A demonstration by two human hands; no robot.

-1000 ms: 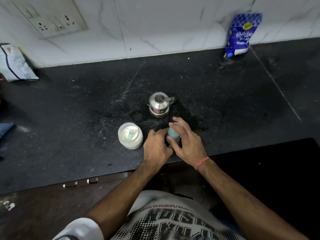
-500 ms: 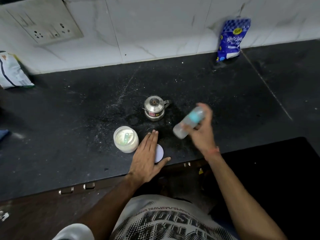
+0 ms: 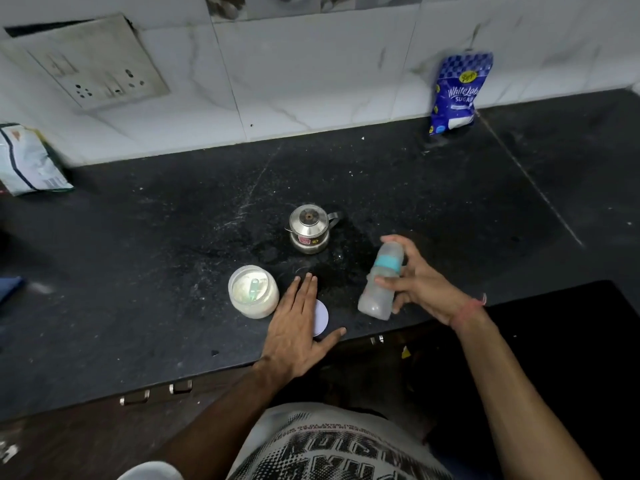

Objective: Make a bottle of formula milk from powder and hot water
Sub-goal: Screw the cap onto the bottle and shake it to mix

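The right hand (image 3: 422,285) grips the baby bottle (image 3: 381,278) above the black counter (image 3: 138,271), fingers curled round its body just below the teal collar; the bottle tilts, cap end toward 12 o'clock, base toward 6, and its outline is motion-blurred. What is inside it cannot be told.

The left hand (image 3: 298,327) lies flat on the counter, fingers straight and close together, thumb spread out toward 3 o'clock, holding nothing. It partly covers a white round lid (image 3: 321,318), which shows between thumb and forefinger.

Just beside that hand, at its 10 o'clock, stands the open powder jar (image 3: 253,292), with pale powder and a greenish scoop (image 3: 254,289) inside. At 12 o'clock from the left hand sits a small steel pot (image 3: 309,228), lidded, handle pointing to 3 o'clock, with a red sticker too small to read.

Far off at 1 o'clock, a blue packet (image 3: 457,91) leans on the tiled wall; it reads "White Label SUGAR", partly cut off. At 9 o'clock lies a whitish pouch (image 3: 29,161), print illegible. The shirt (image 3: 332,448) bears large block lettering, upside down and unreadable.
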